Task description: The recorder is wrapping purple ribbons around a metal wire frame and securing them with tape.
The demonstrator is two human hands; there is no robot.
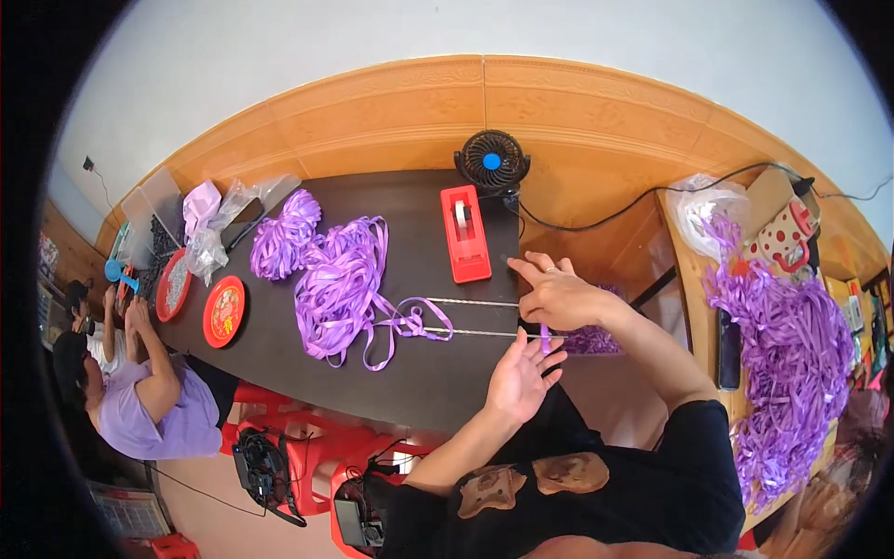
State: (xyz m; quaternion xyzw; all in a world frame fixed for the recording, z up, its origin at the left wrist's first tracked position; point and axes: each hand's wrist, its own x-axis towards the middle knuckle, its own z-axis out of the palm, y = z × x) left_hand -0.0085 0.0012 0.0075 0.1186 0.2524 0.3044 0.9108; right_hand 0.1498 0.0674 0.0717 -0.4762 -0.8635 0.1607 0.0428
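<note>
Two thin metal rods (473, 333) stick out side by side over the dark table's right edge. A purple ribbon (412, 322) is looped and knotted around them on the table, and a short strip of ribbon hangs at their outer ends. My right hand (566, 296) is above these ends, some fingers stretched out, the others seeming to pinch the strip; its grip is partly hidden. Just below, my left hand (523, 380) is palm up with fingers apart, the strip touching near its fingertips. A loose heap of purple ribbon (337, 293) lies left of the rods.
A red tape dispenser (466, 235) and a black fan (492, 160) stand toward the back. Red plates (224, 312) are at the left, near another person in a purple shirt (168, 410). More purple ribbon (792, 373) covers the side table at right. Red stools (312, 456) stand in front.
</note>
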